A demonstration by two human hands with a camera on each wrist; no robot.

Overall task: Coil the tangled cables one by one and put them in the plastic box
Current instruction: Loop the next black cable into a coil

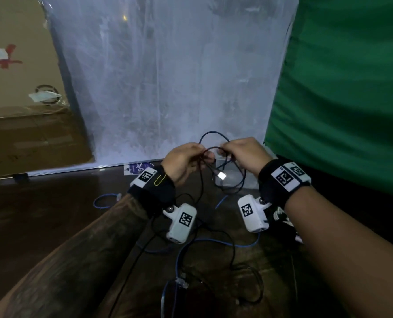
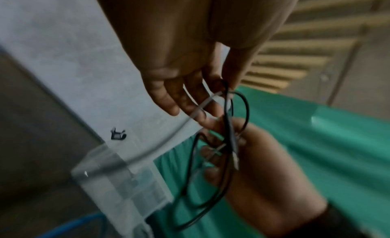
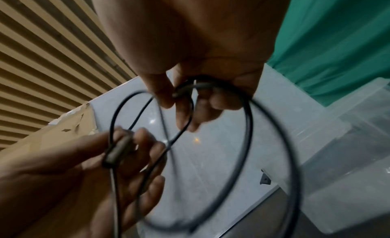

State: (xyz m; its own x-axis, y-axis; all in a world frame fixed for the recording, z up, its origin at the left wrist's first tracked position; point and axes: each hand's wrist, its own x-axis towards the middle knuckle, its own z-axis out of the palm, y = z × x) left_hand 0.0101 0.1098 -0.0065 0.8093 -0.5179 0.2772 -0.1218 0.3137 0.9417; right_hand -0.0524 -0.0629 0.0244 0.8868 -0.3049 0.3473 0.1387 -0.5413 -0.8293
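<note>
Left hand (image 1: pixel 183 162) pinches black USB cable (image 1: pixel 231 180); right hand (image 1: pixel 243 154) grips its loops, raised between both. Silver plug (image 1: pixel 221 175) dangles below. Clear plastic box (image 2: pixel 118 183) beneath, mostly hidden. Wrist views blurred; blue cable (image 1: pixel 214 242) on floor.

Two hands (image 1: pixel 186 161), one black cable (image 1: pixel 231 180), one blue cable (image 1: pixel 214 241), one plastic box (image 2: pixel 126 188).

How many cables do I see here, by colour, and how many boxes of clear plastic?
Dark cable held in both hands: 1
Black cable on the floor: 1
Blue cable on the floor, ends hidden, perhaps more than one: 1
Clear plastic box: 1
Total: 4
</note>
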